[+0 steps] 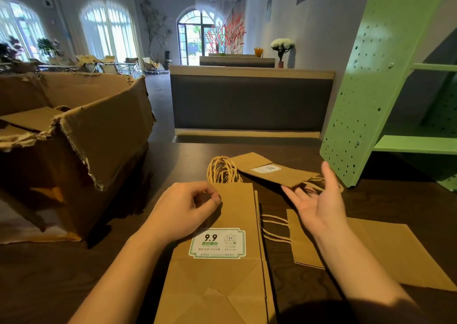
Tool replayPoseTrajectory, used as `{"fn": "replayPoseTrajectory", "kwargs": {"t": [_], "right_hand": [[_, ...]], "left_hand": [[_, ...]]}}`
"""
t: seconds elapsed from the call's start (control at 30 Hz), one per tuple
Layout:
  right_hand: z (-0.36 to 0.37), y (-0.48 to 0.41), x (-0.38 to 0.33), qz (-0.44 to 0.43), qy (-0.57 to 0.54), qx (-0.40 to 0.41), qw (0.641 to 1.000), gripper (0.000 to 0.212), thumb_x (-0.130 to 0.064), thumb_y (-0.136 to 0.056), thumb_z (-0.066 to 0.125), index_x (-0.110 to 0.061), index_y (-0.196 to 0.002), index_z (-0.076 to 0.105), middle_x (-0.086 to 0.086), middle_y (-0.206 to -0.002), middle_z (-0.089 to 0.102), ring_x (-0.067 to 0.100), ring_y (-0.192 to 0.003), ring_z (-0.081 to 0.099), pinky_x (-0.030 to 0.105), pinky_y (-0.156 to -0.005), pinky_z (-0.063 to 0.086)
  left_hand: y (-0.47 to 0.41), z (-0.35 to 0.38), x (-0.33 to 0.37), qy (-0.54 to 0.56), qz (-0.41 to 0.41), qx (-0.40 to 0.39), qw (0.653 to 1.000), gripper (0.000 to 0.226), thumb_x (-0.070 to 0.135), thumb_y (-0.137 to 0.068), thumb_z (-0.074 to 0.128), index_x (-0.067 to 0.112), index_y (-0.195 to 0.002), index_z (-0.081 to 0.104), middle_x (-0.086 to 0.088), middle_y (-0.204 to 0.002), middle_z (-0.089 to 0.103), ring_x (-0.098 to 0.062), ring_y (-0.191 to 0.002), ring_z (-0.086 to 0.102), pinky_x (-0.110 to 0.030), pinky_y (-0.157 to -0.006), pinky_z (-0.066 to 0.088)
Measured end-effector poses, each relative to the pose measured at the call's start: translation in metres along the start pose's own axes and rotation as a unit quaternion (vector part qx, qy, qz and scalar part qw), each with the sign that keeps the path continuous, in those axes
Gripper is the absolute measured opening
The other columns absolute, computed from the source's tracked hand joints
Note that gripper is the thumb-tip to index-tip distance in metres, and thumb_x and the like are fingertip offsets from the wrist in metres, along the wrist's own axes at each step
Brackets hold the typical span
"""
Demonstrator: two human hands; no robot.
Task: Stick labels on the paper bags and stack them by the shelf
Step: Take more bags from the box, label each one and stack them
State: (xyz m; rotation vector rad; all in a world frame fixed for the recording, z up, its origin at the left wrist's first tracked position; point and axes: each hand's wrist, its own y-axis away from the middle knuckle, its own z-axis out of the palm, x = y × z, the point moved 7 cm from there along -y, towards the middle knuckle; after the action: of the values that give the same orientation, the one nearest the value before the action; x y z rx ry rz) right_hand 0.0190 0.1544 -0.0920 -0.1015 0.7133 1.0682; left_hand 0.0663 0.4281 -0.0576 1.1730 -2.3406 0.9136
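Nearest, a labelled paper bag (222, 269) lies flat on the dark table (61, 274), its label (217, 243) already stuck, the left hand (183, 210) pinching its far left edge. Farther right, the right hand (319, 200) hangs open and empty beside another labelled bag (272, 172) near the green shelf (371, 88). Judging by this, stacking is in hand: next, the near bag must be carried far-right onto that one.

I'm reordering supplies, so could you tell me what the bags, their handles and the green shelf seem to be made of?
The labelled bag looks like matte brown kraft paper, with crisp folds at its base. Its handles seem to be twisted paper cord, pale and ropy. The green shelf is probably painted sheet metal: thin, perforated, with screw heads.
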Motion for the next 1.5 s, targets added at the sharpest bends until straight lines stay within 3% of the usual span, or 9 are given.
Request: {"fn": "replayPoseTrajectory", "kwargs": {"t": [0.23,0.37,0.53,0.77,0.9,1.0,1.2,1.37,1.5], "right_hand": [[-0.018,-0.011,0.009,-0.032,0.210,0.079,0.974,0.102,0.019,-0.078,0.068,-0.031,-0.154,0.021,0.016,-0.117,0.061,0.028,-0.090,0.072,0.039,-0.076,0.063],[-0.022,-0.015,0.005,-0.048,0.223,0.094,0.969,0.075,-0.001,-0.083,0.075,-0.016,-0.145,0.038,0.014,-0.100,0.068,0.015,-0.069,0.064,0.026,-0.059,0.056],[-0.022,-0.015,0.013,0.022,0.274,0.089,0.957,0.005,-0.005,-0.091,0.064,-0.003,-0.095,0.061,0.006,-0.074,0.052,0.012,-0.059,0.050,0.021,-0.048,0.048],[-0.020,-0.024,0.017,0.064,0.148,0.096,0.982,0.005,-0.003,-0.100,0.051,0.000,-0.101,0.055,0.003,-0.073,0.041,0.008,-0.055,0.036,0.015,-0.037,0.039],[-0.008,-0.018,0.007,0.037,0.023,0.049,0.998,0.013,-0.005,-0.103,0.041,-0.002,-0.110,0.052,0.018,-0.104,0.062,0.031,-0.092,0.066,0.039,-0.065,0.062],[0.006,-0.009,-0.003,0.040,-0.101,-0.002,0.994,0.035,-0.011,-0.104,0.045,-0.003,-0.138,0.046,0.021,-0.134,0.057,0.043,-0.112,0.063,0.049,-0.087,0.058],[0.027,0.015,-0.007,0.038,-0.117,-0.080,0.989,0.009,-0.013,-0.104,0.045,-0.007,-0.104,0.052,0.025,-0.115,0.069,0.036,-0.100,0.072,0.040,-0.081,0.062],[0.030,0.025,-0.001,0.050,-0.043,-0.123,0.990,0.015,-0.019,-0.102,0.043,-0.013,-0.088,0.046,0.014,-0.106,0.074,0.020,-0.087,0.074,0.025,-0.065,0.061],[0.033,0.034,0.004,0.072,0.012,-0.130,0.989,0.027,-0.021,-0.102,0.042,-0.012,-0.080,0.056,0.005,-0.079,0.068,0.011,-0.063,0.067,0.018,-0.052,0.054]], "left_hand": [[-0.001,0.002,-0.002,0.000,-0.002,-0.005,1.000,0.013,0.047,-0.093,0.060,0.040,-0.093,0.071,0.022,-0.084,0.069,-0.004,-0.082,0.066,-0.038,-0.071,0.060],[-0.001,0.002,-0.004,0.005,-0.009,-0.008,1.000,0.012,0.048,-0.093,0.060,0.042,-0.093,0.070,0.020,-0.084,0.070,-0.006,-0.081,0.067,-0.040,-0.071,0.060],[-0.001,0.003,-0.003,0.004,-0.011,-0.014,1.000,0.008,0.044,-0.094,0.062,0.041,-0.092,0.070,0.014,-0.080,0.070,-0.010,-0.077,0.067,-0.042,-0.069,0.059],[0.000,0.003,-0.002,0.003,-0.009,-0.017,1.000,0.009,0.046,-0.094,0.061,0.042,-0.092,0.069,0.016,-0.080,0.069,-0.008,-0.077,0.066,-0.041,-0.069,0.058],[0.000,0.002,-0.001,-0.002,-0.007,-0.019,1.000,0.009,0.044,-0.094,0.062,0.041,-0.092,0.069,0.015,-0.079,0.069,-0.007,-0.076,0.065,-0.040,-0.069,0.058],[0.000,0.002,-0.001,-0.005,-0.013,-0.020,1.000,0.009,0.046,-0.095,0.061,0.041,-0.093,0.069,0.015,-0.080,0.069,-0.007,-0.077,0.065,-0.041,-0.069,0.059],[0.000,0.004,-0.005,0.003,-0.036,-0.022,0.999,0.012,0.047,-0.097,0.059,0.043,-0.100,0.070,0.017,-0.082,0.070,-0.009,-0.076,0.067,-0.041,-0.069,0.059],[0.000,-0.014,-0.007,0.147,-0.087,0.066,0.983,0.026,0.030,-0.105,0.051,0.034,-0.100,0.077,0.005,-0.076,0.073,-0.010,-0.070,0.066,-0.029,-0.065,0.052],[0.003,-0.022,-0.006,0.403,-0.163,0.069,0.898,0.046,0.034,-0.108,0.039,0.003,-0.085,0.065,-0.021,-0.065,0.058,-0.028,-0.057,0.047,-0.033,-0.055,0.035]]}}
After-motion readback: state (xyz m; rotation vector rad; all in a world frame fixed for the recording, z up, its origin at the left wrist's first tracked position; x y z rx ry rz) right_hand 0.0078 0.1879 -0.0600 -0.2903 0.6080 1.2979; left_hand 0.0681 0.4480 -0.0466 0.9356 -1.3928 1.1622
